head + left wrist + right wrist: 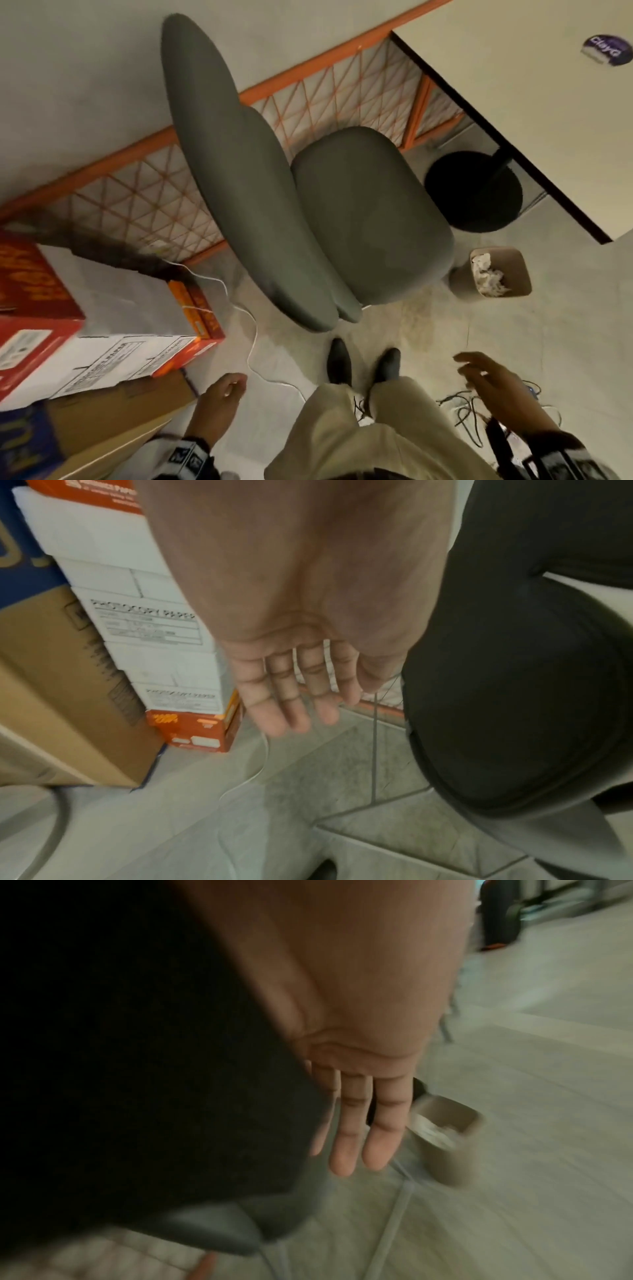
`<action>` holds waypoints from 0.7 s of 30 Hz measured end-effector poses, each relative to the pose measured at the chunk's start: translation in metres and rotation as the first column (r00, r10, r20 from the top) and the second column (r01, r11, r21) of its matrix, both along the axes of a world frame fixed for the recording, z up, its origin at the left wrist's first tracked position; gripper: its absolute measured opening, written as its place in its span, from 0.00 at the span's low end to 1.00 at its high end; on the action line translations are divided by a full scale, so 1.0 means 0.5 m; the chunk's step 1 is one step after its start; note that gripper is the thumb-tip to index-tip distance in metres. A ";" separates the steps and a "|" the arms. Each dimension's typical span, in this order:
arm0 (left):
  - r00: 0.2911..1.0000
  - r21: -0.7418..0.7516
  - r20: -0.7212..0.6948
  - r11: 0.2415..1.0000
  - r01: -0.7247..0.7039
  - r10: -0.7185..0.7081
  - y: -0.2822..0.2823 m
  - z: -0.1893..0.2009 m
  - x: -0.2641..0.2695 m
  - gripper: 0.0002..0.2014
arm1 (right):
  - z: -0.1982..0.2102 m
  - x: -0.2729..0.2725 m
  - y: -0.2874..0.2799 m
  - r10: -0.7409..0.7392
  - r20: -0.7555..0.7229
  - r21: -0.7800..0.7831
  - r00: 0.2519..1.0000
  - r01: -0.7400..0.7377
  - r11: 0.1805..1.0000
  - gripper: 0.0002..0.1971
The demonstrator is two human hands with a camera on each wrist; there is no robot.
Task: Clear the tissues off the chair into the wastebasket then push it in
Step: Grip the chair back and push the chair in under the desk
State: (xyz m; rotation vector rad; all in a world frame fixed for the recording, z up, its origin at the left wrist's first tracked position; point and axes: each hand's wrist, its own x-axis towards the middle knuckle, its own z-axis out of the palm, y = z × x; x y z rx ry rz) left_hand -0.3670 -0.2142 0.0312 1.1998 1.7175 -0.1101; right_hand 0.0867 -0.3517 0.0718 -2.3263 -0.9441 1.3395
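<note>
White box (150, 620) labelled "PHOTOCOPY PAPER", grey padded chair (370, 219) with bare seat, beige wastebasket (493, 274) holding crumpled tissues (488, 279), left hand (294, 685) and right hand (359, 1118) empty, fingers loosely apart.

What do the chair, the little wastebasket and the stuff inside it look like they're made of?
Chair: grey-green upholstery, probably a soft matte fabric, since it shows no shine and has rounded, padded edges.
Wastebasket: beige, smooth and thin-walled, likely matte plastic, though the blur leaves that open.
Tissues: white crumpled paper, judging by the creased, ragged folds.
</note>
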 end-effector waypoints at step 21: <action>0.758 0.935 -0.112 0.189 0.299 -0.643 0.318 0.394 0.138 0.33 | 0.359 -0.371 0.266 0.179 0.177 0.656 0.968 -0.252 0.712 0.31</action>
